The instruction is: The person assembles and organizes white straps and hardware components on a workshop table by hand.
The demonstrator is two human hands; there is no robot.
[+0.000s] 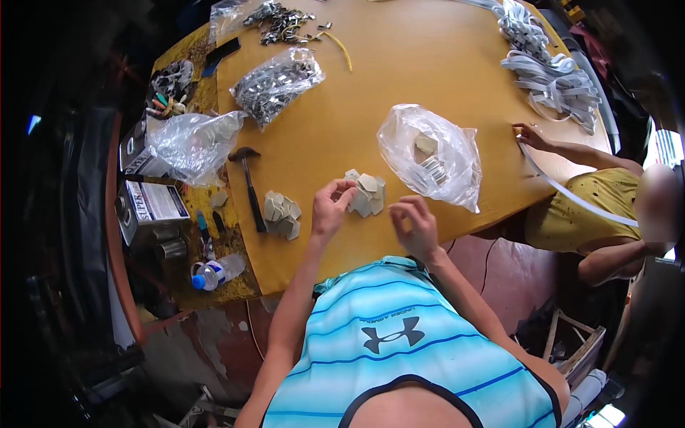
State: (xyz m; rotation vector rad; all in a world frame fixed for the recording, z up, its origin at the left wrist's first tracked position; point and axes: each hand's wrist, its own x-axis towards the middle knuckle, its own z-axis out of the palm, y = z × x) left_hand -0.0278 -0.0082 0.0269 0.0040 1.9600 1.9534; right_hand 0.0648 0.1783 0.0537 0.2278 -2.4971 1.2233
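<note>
My left hand (333, 205) is closed in a pinch at the left edge of a pile of flat beige pieces (369, 194) with angular edges. Whether a piece sits between its fingertips is hard to see. To the right of that pile, my right hand (415, 227) is raised with curled fingers and thumb drawn together; anything inside is hidden. A second pile of similar pieces (282, 214) lies left of my left hand. Beyond my right hand, a clear plastic bag (454, 153) contains beige pieces and a stack of thin items.
A hammer (250, 187) lies left of the piles. Bags of small metal parts (275, 85) are farther back. Bundled grey straps (556, 82) occupy the back right. At right, a person (581, 207) handles a pale strip. A water bottle (217, 272) and cans (151, 203) stand left.
</note>
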